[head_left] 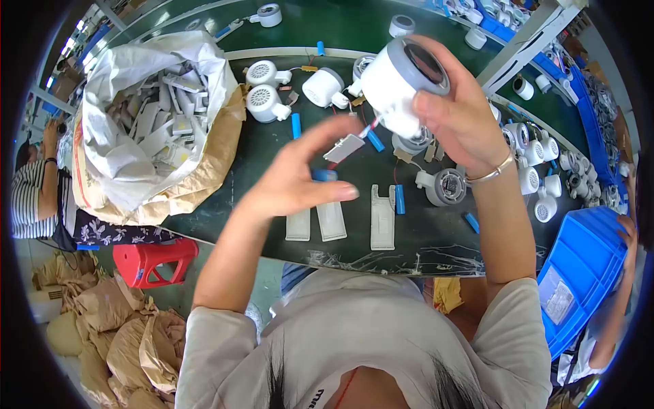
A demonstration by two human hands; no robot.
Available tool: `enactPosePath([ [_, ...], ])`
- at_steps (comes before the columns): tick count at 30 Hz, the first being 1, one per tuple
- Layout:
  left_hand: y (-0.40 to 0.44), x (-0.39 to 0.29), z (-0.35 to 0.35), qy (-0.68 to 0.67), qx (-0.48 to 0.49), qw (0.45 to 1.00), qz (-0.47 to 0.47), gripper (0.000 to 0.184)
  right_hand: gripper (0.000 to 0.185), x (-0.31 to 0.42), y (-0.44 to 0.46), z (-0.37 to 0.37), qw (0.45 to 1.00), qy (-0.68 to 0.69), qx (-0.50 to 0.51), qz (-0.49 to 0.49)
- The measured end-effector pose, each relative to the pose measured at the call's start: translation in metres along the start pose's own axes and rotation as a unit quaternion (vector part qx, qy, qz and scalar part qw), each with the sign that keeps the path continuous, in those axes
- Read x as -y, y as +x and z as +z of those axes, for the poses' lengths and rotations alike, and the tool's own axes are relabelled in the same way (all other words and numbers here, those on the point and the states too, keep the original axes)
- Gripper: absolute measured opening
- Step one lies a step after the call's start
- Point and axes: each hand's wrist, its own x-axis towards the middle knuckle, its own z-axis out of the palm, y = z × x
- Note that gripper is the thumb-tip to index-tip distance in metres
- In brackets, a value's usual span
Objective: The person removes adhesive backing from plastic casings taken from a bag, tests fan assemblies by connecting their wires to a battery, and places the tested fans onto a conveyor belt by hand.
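My right hand (463,112) grips a white round fan head with a grey rim (392,75), raised above the table. From its underside a small circuit board (344,148) hangs on wires. Near that board is my left hand (300,170), thumb and fingers apart, slightly blurred. A blue cylindrical battery (325,175) shows between its thumb and fingers; whether it touches the hand I cannot tell. Below lie white plastic handle covers (383,218), one beside another blue battery (400,200). An opened fan head (446,187) rests to the right.
A large sack (225,136) of white plastic parts stands at left on the dark green table (238,232). Several fan heads (266,102) lie along the back, more at right. A person's hand (627,232) touches a blue bin (586,266). A red stool (153,262) stands below left.
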Motion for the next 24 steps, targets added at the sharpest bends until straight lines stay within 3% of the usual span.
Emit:
enactPosePath([
  [1, 0.002, 0.016, 0.003, 0.030, 0.040, 0.997, 0.062, 0.055, 0.058, -0.001, 0.002, 0.004, 1.000, -0.010, -0.011, -0.008],
  [4, -0.023, 0.024, 0.007, -0.115, -0.031, 0.991, -0.069, 0.035, 0.058, -0.013, 0.001, 0.012, 0.996, -0.057, -0.035, -0.058],
  [6, -0.051, 0.024, 0.007, -0.188, -0.079, 0.978, -0.050, 0.027, 0.057, -0.021, -0.004, 0.014, 0.991, -0.105, -0.027, -0.081],
  [7, -0.066, 0.022, 0.009, -0.243, -0.065, 0.967, -0.028, 0.028, 0.058, -0.025, -0.010, 0.014, 0.994, -0.090, -0.026, -0.062],
  [9, -0.092, 0.015, 0.019, -0.206, -0.125, 0.967, -0.082, 0.026, 0.059, -0.034, -0.019, 0.015, 0.998, -0.058, -0.026, -0.028],
  [12, -0.120, 0.016, 0.014, -0.235, -0.088, 0.955, -0.159, 0.026, 0.061, -0.047, -0.026, 0.019, 0.997, -0.079, -0.012, -0.020],
  [15, -0.127, 0.027, 0.018, -0.146, -0.124, 0.965, -0.179, 0.026, 0.061, -0.055, -0.025, 0.025, 0.990, -0.136, 0.023, -0.033],
  [16, -0.125, 0.028, 0.020, -0.063, -0.180, 0.958, -0.215, 0.021, 0.061, -0.059, -0.023, 0.026, 0.986, -0.157, 0.028, -0.041],
  [19, -0.109, 0.031, 0.016, 0.274, -0.227, 0.921, -0.158, 0.016, 0.063, -0.068, -0.014, 0.024, 0.977, -0.201, 0.039, -0.061],
  [24, -0.082, 0.043, 0.021, 0.194, -0.261, 0.929, -0.179, 0.017, 0.064, -0.078, -0.001, 0.017, 0.978, -0.205, 0.022, -0.027],
])
